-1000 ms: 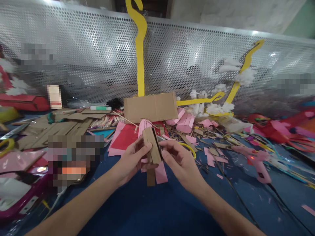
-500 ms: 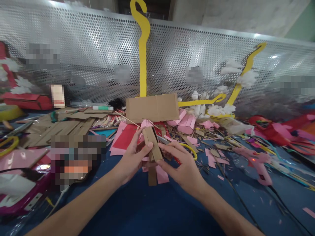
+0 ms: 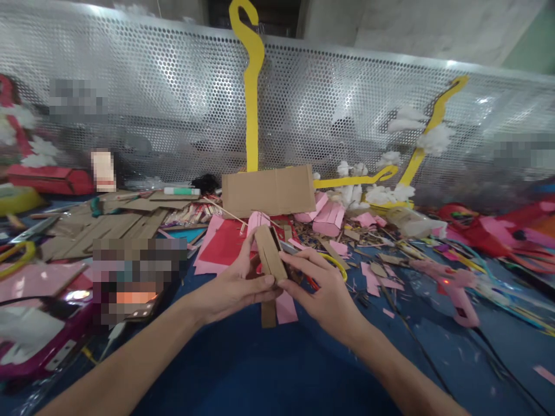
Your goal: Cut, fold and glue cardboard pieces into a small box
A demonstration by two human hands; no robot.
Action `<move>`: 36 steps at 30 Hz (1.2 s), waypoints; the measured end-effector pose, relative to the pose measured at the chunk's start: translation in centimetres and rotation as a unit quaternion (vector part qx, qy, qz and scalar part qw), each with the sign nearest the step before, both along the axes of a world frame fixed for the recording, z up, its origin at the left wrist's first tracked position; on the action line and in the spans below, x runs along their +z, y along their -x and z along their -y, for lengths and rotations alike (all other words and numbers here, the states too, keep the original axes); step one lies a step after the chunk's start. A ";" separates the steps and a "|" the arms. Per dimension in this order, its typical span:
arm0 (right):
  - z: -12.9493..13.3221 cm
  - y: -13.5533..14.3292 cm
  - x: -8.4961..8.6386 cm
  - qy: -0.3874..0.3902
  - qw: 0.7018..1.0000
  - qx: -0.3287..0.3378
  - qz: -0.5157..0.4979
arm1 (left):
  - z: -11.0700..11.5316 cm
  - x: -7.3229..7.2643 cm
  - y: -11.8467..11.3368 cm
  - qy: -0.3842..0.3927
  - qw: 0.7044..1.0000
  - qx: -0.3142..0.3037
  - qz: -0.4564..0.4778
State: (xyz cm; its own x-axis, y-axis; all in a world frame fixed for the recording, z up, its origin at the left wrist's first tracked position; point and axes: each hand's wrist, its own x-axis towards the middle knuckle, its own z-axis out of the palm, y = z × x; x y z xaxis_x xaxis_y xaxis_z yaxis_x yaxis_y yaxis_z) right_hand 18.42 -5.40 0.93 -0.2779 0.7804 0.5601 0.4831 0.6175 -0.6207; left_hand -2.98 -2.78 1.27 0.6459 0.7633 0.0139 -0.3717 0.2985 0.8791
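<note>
A small folded cardboard box [image 3: 269, 252] is held tilted over the blue table, its dark hollow side showing toward the right. My left hand [image 3: 236, 286] grips it from the left, with the thumb along its near lower end. From the right, my right hand [image 3: 314, 280] pinches its edge between fingers and thumb. Beneath the hands lie a cardboard strip [image 3: 268, 314] and a pink paper piece [image 3: 286, 308]. Just behind are red paper [image 3: 222, 241] and a larger cardboard box [image 3: 269, 192] with a yellow hook-topped strip [image 3: 252, 110] rising behind it.
A pink glue gun [image 3: 453, 289] with a lit red light and a cord lies at right. Cardboard sheets [image 3: 117, 231] and a glue stick [image 3: 181, 190] are at left. Paper scraps [image 3: 373, 277] litter the right. A perforated metal panel [image 3: 173, 104] stands behind.
My left thumb has slid down from the box's upper face to its near lower end. The small box has turned slightly; my right hand stays almost in place.
</note>
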 end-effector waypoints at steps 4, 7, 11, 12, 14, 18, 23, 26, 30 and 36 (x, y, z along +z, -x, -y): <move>-0.1 -0.1 0.1 -0.006 1.000 -0.015 0.000 | -0.1 0.0 0.0 -0.009 1.000 0.018 -0.006; -0.1 0.0 0.2 0.011 1.000 -0.026 -0.011 | -0.1 -0.1 -0.3 -0.017 0.999 0.037 -0.021; -0.1 0.4 0.3 0.089 0.992 -0.060 -0.066 | -0.2 -0.2 -0.7 -0.052 0.996 0.054 -0.054; -0.1 0.5 0.2 0.114 0.988 -0.063 -0.078 | -0.3 -0.3 -0.7 -0.062 0.995 0.053 -0.063; 0.0 0.6 0.2 0.153 0.982 -0.055 -0.092 | -0.4 -0.5 -0.8 -0.073 0.993 0.047 -0.076; 0.0 0.6 0.1 0.183 0.976 -0.042 -0.111 | -0.4 -0.9 -0.8 -0.088 0.990 0.063 -0.085; -0.4 0.4 0.2 0.193 0.973 -0.032 -0.120 | -0.2 -0.7 -1.0 -0.095 0.987 0.105 -0.073; -0.7 0.2 0.2 0.201 0.972 -0.011 -0.122 | -0.1 -0.5 -0.9 -0.083 0.989 0.093 -0.075; -0.8 -0.2 0.0 0.215 0.968 -0.003 -0.127 | -0.2 -0.5 -0.8 -0.073 0.989 0.095 -0.086; -0.8 -0.3 -0.2 0.229 0.967 0.007 -0.108 | -0.4 -0.7 -0.7 -0.074 0.989 0.104 -0.070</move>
